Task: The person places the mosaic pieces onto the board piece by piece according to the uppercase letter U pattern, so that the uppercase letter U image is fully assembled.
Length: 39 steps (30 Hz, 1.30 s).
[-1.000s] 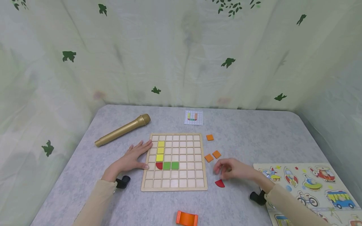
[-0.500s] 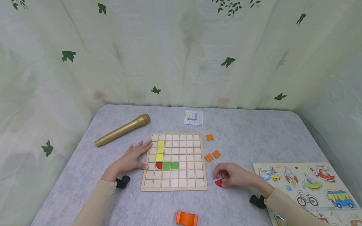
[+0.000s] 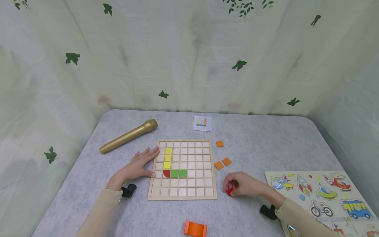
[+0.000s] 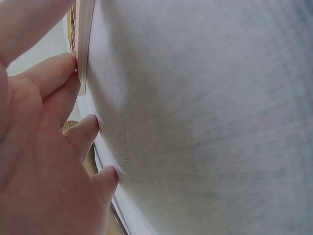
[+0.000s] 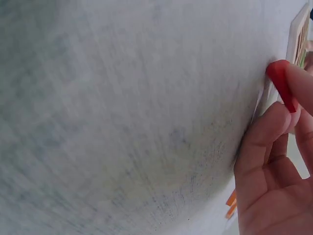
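Observation:
My right hand (image 3: 244,185) pinches a red quarter-circle tile (image 5: 280,82) between thumb and fingers, just right of the wooden grid board (image 3: 183,198). In the right wrist view the tile is tilted, with one end close to the tabletop. My left hand (image 3: 137,167) lies with spread fingers at the board's left edge, its thumb and fingertips touching the frame. On the board, yellow square tiles (image 3: 167,158) form a column. Below them sits another red quarter-circle tile (image 3: 166,173), followed to the right by two green square tiles (image 3: 179,173).
Orange square tiles (image 3: 218,165) lie right of the board. Behind it is a pattern card (image 3: 202,123); a gold microphone (image 3: 128,136) lies at back left. A picture puzzle board (image 3: 322,197) sits under the right forearm, and an orange curved block (image 3: 195,229) at the front.
My right hand has come down onto the loose red tile, which lay flat on the table, and now pinches it with the tile tipped up. The left hand has stayed still.

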Motion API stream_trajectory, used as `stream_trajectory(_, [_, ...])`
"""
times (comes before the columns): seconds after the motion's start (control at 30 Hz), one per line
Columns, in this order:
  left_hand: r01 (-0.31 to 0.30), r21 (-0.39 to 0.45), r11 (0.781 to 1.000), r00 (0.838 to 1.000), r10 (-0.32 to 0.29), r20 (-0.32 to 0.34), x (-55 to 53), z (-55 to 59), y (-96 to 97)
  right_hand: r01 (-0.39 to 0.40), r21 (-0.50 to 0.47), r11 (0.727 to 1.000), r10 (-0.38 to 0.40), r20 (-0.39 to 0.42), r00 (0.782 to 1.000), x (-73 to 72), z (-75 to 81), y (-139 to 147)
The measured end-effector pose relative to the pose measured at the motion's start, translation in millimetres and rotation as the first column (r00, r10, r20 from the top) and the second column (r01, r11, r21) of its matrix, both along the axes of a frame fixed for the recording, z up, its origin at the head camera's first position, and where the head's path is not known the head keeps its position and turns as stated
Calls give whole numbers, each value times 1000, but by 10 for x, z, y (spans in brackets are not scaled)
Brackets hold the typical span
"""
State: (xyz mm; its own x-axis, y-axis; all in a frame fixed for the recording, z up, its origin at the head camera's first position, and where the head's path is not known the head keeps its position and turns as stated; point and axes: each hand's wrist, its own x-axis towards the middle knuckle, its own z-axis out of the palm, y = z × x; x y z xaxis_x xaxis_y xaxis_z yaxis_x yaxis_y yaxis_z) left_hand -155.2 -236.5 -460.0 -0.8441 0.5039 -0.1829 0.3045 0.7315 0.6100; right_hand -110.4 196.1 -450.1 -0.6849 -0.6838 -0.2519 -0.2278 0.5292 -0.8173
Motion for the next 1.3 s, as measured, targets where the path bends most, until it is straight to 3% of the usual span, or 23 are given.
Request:
stream_trajectory(0.2, [-6, -6, 1000, 1000, 6, 5, 6, 0, -1, 48, -107, 993, -44, 41, 998, -73, 20, -11])
stream_trajectory(0.43, [-3, -4, 1000, 1000, 3, 5, 0, 0, -2, 108, -152, 982, -104, 36, 994, -171, 74, -96])
stream_trajectory(0.7, [-5, 1, 1000, 1000, 5, 9, 11, 16, -1, 87, -227, 970, -82, 31, 996, -264, 77, -231])
stream_trajectory(1.13, [1, 10, 1000, 1000, -1, 5, 17, 35, 3, 135, -296, 946, -107, 110, 988, -354, 96, -537])
stream_trajectory(1.3, [-1, 6, 1000, 1000, 1, 5, 17, 35, 4, 117, -259, 959, -107, 52, 993, -371, 116, -641])
